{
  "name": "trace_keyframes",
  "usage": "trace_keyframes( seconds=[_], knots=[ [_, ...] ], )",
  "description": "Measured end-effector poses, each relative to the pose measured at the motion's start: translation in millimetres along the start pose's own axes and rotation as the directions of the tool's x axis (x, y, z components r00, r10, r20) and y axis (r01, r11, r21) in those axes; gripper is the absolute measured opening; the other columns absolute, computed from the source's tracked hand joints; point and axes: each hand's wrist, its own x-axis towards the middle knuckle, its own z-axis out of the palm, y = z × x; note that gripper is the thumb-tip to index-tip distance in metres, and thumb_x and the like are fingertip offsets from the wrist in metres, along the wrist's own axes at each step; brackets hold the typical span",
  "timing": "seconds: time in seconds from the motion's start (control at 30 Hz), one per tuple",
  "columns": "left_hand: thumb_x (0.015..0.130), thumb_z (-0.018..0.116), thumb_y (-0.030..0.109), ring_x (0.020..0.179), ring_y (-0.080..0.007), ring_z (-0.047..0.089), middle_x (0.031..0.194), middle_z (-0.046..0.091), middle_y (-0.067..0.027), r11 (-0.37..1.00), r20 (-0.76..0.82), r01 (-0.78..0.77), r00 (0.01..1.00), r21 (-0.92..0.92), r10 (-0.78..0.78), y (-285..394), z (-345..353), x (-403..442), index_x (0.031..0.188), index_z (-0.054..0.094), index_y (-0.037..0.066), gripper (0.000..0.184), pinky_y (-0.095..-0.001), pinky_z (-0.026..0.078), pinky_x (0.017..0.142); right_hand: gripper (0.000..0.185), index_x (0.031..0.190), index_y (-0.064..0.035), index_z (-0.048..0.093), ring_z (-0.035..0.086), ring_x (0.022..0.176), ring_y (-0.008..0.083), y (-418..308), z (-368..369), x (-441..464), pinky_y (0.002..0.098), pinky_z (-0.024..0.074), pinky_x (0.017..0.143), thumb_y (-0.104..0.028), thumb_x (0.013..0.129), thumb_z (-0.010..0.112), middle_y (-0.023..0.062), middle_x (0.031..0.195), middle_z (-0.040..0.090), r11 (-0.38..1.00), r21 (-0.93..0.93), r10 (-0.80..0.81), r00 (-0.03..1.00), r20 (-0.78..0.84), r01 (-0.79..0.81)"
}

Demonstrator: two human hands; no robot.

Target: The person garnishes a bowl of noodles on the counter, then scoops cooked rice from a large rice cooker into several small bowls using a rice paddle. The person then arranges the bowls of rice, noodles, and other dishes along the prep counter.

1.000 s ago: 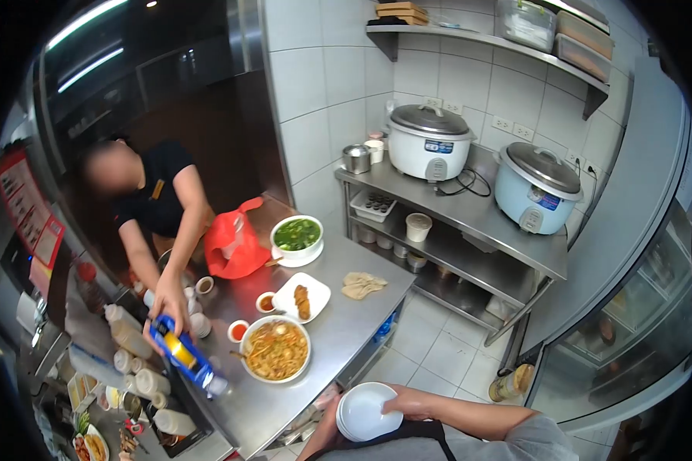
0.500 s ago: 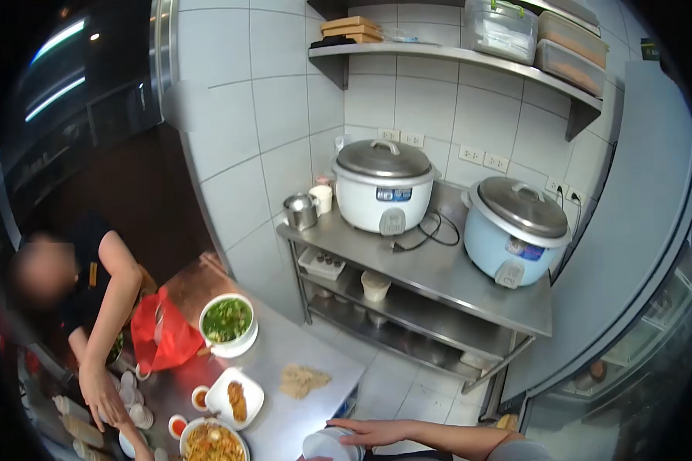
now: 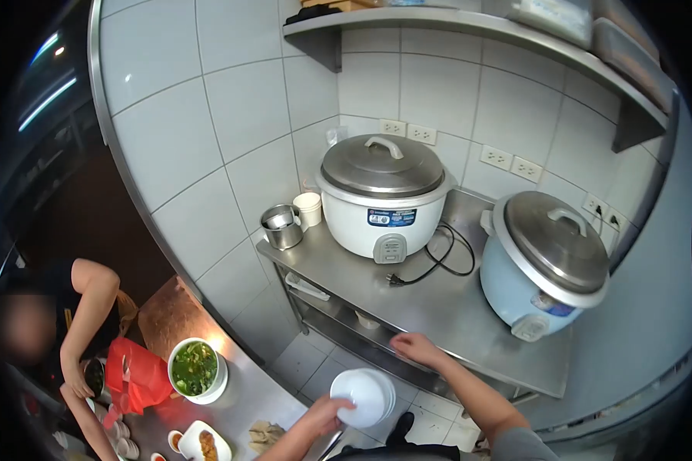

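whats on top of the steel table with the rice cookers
The steel table holds a white rice cooker, a light blue rice cooker, a steel container, a white cup and a black plug. Lids hide the cookers' insides, and they cover the tabletop beneath them.

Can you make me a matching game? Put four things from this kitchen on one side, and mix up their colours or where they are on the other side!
Things
1. Stacked bowls
2. Bag
3. Power cord
4. Cooker on the right

Colours and places
A. Light blue, with a metal lid
B. Lying on the steel table, plug loose
C. Held in the left hand
D. Red, beside the bowl of greens

Right pairs: 1-C, 2-D, 3-B, 4-A
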Motion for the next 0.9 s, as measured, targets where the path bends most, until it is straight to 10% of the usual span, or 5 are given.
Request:
trace_keyframes(
  seconds=[0.23, 0.47, 0.73, 0.8, 0.9],
  knots=[
    [0.07, 0.05, -0.003, 0.107, -0.0285, 0.054, 0.121, 0.046, -0.0138, 0.981, -0.051, -0.165, 0.984, 0.106, 0.171, 73, 80, 134, 0.132, 0.031, 0.008, 0.066, -0.0442, 0.053, 0.079, 0.052, 0.13, -0.0091, 0.04, 0.051, 0.102, 0.017, 42, -72, 188, 0.0393, 0.045, 0.081, -0.019, 0.083, 0.059, 0.0063, 0.121, 0.049, 0.825, 0.551, 0.006, 0.977, 0.212, -0.124],
    [0.069, 0.046, -0.004, 0.109, -0.0396, 0.049, 0.125, 0.039, -0.0163, 0.977, -0.06, -0.143, 0.986, 0.158, 0.154, 104, 105, 262, 0.137, 0.021, 0.015, 0.074, -0.057, 0.05, 0.074, 0.045, 0.126, -0.0069, 0.045, 0.052, 0.098, 0.0204, 59, -158, 204, 0.0429, 0.0417, 0.083, -0.016, 0.084, 0.057, 0.0074, 0.113, 0.055, 0.704, 0.707, 0.193, 0.939, -0.285, 0.069],
    [0.074, 0.051, 0.006, 0.118, -0.0465, 0.035, 0.128, 0.032, -0.0207, 0.96, -0.045, -0.098, 0.993, 0.264, 0.113, 135, 83, 316, 0.137, 0.023, 0.013, 0.069, -0.0644, 0.041, 0.083, 0.025, 0.102, -0.002, 0.061, 0.057, 0.083, 0.0337, 16, -135, 119, 0.0397, 0.0454, 0.074, -0.016, 0.081, 0.056, 0.0201, 0.089, 0.058, 0.848, -0.502, -0.38, 0.856, -0.351, 0.171],
    [0.075, 0.053, 0.007, 0.116, -0.0455, 0.034, 0.125, 0.033, -0.0199, 0.85, -0.186, -0.138, 0.946, 0.508, 0.264, 142, 91, 309, 0.134, 0.03, 0.011, 0.064, -0.0614, 0.042, 0.084, 0.024, 0.1, -0.0034, 0.062, 0.057, 0.08, 0.0353, -1, -133, 121, 0.0413, 0.0459, 0.071, -0.015, 0.08, 0.057, 0.0192, 0.087, 0.058, 0.804, -0.585, -0.378, 0.851, -0.363, 0.107],
    [0.075, 0.057, 0.01, 0.111, -0.0423, 0.035, 0.121, 0.034, -0.0195, -0.01, 0.173, -0.234, 0.686, 0.972, 0.707, 118, 65, 330, 0.129, 0.039, 0.007, 0.057, -0.0514, 0.044, 0.084, 0.021, 0.097, -0.006, 0.064, 0.058, 0.076, 0.0347, -25, -131, 131, 0.0421, 0.0465, 0.067, -0.014, 0.078, 0.058, 0.0153, 0.086, 0.058, 0.732, -0.681, -0.367, 0.856, -0.363, 0.025]
  ],
)
